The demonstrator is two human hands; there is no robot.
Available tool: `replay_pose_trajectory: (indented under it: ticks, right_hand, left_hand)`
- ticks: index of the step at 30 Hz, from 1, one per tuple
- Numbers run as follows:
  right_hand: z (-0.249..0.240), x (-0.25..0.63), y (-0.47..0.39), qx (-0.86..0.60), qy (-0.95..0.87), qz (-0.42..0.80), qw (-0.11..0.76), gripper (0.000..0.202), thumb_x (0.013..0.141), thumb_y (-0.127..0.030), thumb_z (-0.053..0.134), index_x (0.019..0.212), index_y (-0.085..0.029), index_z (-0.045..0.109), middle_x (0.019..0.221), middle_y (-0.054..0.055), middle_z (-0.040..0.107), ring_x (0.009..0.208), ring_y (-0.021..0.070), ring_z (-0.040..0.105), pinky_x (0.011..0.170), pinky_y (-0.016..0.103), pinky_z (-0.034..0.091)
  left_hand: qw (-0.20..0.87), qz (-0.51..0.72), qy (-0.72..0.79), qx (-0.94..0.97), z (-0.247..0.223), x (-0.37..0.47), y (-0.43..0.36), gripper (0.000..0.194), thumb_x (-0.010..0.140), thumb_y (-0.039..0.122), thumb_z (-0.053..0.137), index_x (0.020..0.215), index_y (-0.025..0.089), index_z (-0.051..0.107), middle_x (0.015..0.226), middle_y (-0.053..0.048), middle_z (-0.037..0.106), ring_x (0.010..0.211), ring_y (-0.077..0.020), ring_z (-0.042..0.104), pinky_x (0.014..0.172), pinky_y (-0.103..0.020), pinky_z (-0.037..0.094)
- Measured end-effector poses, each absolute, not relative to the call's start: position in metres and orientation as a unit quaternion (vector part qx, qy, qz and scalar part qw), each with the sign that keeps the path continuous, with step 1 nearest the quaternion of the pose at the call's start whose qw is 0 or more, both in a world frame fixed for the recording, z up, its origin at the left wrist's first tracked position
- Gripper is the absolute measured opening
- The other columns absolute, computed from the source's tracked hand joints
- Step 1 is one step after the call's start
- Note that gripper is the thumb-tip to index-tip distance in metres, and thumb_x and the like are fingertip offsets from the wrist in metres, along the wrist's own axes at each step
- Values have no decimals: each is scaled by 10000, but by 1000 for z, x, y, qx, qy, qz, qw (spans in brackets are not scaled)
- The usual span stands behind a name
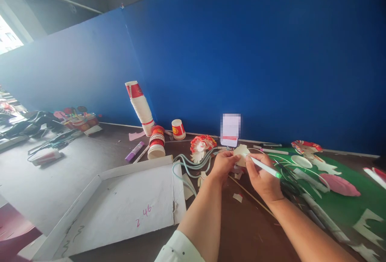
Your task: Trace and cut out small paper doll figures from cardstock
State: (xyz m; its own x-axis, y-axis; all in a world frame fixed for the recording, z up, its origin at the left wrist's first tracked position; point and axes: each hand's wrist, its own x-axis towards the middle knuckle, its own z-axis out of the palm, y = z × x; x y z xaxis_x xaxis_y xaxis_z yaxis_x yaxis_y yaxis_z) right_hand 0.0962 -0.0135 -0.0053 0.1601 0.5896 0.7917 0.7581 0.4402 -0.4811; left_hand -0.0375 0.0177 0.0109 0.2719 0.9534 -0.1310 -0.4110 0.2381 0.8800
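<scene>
A small cream-coloured paper piece [242, 154] with an uneven edge is pinched by the fingers of my left hand [223, 166]. My right hand [265, 179] grips a white marker [263, 165] with a green end; its other end meets the paper. Just left of the hands, grey cables [193, 164] run across the dark table. Paper scraps [237, 197] lie below them. A red and white ruffled paper craft [202, 144] sits behind the cables.
A shallow white box [129, 197] fills the left front. Behind it lean stacked paper cups [141, 109], with a purple marker [134, 151] nearby. At right, a green mat [350, 205] carries a pink piece [340, 184], scraps and tools. A blue partition [241, 61] stands behind.
</scene>
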Motion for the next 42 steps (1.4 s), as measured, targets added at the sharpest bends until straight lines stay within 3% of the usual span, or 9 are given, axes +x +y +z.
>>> replay_pose_trajectory:
  ticks: [6, 12, 25, 42]
  right_hand:
    - [-7, 97, -13, -523, -651, -84, 545, 208, 902, -404, 581, 947, -204, 618, 834, 84, 717, 730, 237, 685, 684, 367, 549]
    - [-6, 96, -13, -525, -653, -90, 539, 208, 907, -413, 568, 935, -212, 611, 834, 81, 723, 733, 234, 689, 684, 360, 550]
    - [-7, 97, -12, -525, -664, -100, 523, 179, 904, -387, 571, 920, -214, 612, 824, 79, 720, 742, 241, 685, 680, 356, 539]
    - [-5, 98, -13, -516, -650, -73, 553, 208, 919, -391, 572, 953, -191, 619, 860, 92, 711, 777, 235, 682, 711, 362, 551]
  left_hand:
    - [705, 484, 347, 384, 10, -38, 18, 424, 546, 433, 866, 692, 151, 584, 508, 65, 458, 393, -50, 385, 425, -208, 360]
    - [698, 486, 354, 389, 10, -39, 18, 392, 581, 414, 861, 692, 149, 595, 473, 88, 397, 379, -41, 341, 426, -204, 347]
    - [689, 490, 360, 394, 11, -39, 18, 411, 554, 417, 862, 644, 154, 559, 484, 53, 474, 395, -58, 405, 417, -208, 331]
    - [704, 481, 354, 385, 10, -38, 17, 412, 558, 421, 872, 702, 138, 610, 504, 63, 470, 391, -51, 399, 433, -211, 370]
